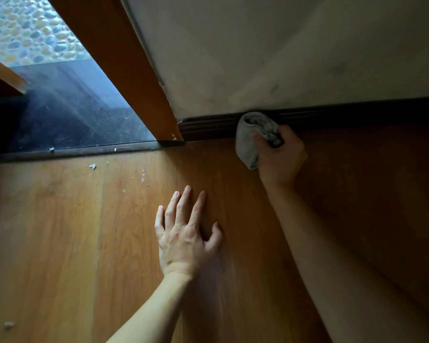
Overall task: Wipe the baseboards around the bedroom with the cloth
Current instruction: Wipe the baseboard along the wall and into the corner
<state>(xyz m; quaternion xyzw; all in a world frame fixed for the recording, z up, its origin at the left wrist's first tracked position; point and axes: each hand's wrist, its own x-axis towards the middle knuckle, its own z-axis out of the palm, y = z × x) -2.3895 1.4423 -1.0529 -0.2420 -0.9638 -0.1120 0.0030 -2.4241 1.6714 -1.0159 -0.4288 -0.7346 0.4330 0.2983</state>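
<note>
Head view: two hands (281,157) (186,236), one cloth (252,134).

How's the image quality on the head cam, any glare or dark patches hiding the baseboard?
Head view: daylight from the doorway hazes the upper left; the baseboard and floor at right lie in deep shadow; the cloth in the right hand is readable; straight edges bow from the wide lens.

A room in a home, seen low by a doorway. Warm wood-plank floor (60,231) meets a pale plastered wall (270,53) with a dark moulded baseboard (208,125). At ten o'clock, an orange-brown door frame (124,58) opens onto pebble paving (27,28).
</note>
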